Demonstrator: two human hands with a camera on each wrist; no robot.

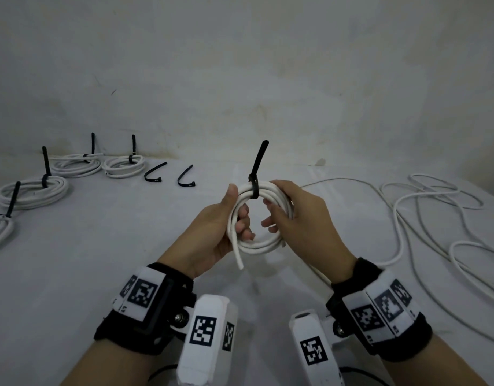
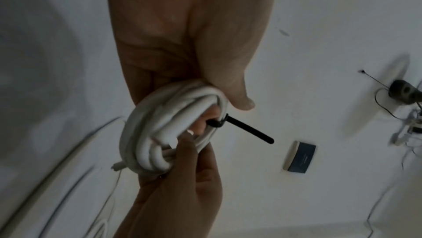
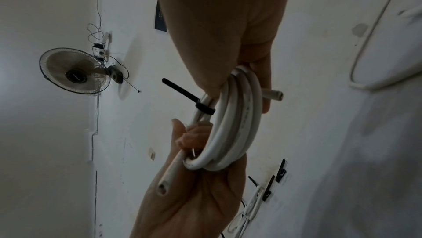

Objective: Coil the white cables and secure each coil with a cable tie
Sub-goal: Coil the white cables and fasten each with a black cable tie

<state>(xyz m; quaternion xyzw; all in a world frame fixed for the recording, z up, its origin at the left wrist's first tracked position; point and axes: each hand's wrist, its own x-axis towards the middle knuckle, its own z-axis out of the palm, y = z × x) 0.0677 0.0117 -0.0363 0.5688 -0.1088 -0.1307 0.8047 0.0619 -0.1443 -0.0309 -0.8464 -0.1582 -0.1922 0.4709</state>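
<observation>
Two hands gripped a coil of white cable point(image 1: 261, 218) above the tabletop point(image 1: 101, 246), the left hand point(image 1: 220, 218) and right hand point(image 1: 298, 221) on opposite sides, a black cable tie point(image 1: 255, 174) cinched around its top, tail pointing upward.

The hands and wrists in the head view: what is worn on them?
Bare hands, left hand and right hand, without gloves or sleeves. Each wrist carries a black strap with white blocks printed with black square-pattern markers, and a white camera housing bolted on.
</observation>
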